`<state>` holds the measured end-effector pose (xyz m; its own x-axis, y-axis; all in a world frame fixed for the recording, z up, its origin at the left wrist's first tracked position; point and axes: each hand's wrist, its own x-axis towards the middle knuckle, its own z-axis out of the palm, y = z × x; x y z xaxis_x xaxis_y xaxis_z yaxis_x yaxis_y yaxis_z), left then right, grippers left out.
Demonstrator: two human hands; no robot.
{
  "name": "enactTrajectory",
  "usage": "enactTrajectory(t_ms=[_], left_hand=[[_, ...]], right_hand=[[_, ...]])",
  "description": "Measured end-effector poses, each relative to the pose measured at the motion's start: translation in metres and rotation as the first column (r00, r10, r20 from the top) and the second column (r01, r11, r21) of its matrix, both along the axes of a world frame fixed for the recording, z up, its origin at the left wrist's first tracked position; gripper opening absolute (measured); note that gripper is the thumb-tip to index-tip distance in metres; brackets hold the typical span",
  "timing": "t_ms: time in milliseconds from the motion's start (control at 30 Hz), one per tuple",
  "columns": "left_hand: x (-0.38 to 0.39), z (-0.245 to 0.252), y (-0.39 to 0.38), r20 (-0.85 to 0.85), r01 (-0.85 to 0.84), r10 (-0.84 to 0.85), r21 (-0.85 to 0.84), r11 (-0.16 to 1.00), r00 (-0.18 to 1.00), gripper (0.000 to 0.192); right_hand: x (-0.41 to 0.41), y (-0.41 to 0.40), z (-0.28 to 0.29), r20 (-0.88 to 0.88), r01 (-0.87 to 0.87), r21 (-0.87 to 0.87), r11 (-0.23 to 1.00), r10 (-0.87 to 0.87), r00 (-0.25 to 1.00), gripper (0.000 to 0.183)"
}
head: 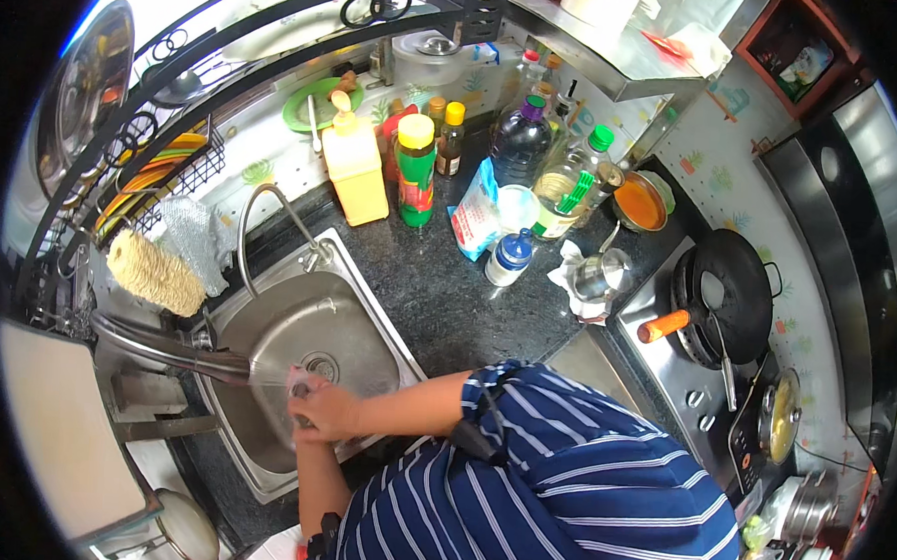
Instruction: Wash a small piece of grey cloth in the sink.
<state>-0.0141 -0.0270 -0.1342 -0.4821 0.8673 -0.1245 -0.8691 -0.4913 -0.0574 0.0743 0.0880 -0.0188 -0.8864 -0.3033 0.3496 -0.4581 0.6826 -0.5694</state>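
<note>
Both of my hands are together over the stainless steel sink [266,332], beside the drain. Water sprays sideways onto them from the large metal faucet [212,365] on the left. My right hand [335,410] reaches in from the right and lies over my left hand [299,424], whose forearm comes up from below. Something dark shows between the fingers; I cannot tell what it is or which hand has it. A thin curved tap [252,230] stands at the sink's back edge.
Behind the sink stand a yellow pump bottle [355,174] and a green bottle [414,181]. A loofah [152,273] hangs at the left. On the right are a salt-like bag [478,214], a blue-lidded jar [508,260], a metal pot [600,275] and a black wok [741,293] on the stove.
</note>
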Motion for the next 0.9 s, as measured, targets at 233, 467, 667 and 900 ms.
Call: enactTrajectory(t_ms=[233,467,667,900], left_hand=[[0.020,0.070,0.051,0.089,-0.038,0.112,-0.589,0.808,0.990,0.038],[0.016,-0.033,-0.013,0.217,0.226,-0.085,-0.793,0.566,0.973,0.058],[0.030,-0.049,0.001,0.119,0.230,-0.555,-0.964,0.136,0.824,0.073],[0.038,-0.008,0.050,-0.265,-0.427,-0.822,-0.904,0.030,0.504,0.073]], right_hand=[[-0.051,0.084,-0.035,0.422,0.070,0.279,0.958,-0.188,0.887,0.043],[-0.026,0.099,-0.048,0.438,0.050,0.172,0.984,-0.122,0.891,0.027],[0.015,0.156,-0.019,0.176,0.073,-0.022,0.997,-0.068,0.982,0.013],[0.038,0.208,0.007,0.227,0.680,-0.273,0.681,-0.641,0.733,0.011]])
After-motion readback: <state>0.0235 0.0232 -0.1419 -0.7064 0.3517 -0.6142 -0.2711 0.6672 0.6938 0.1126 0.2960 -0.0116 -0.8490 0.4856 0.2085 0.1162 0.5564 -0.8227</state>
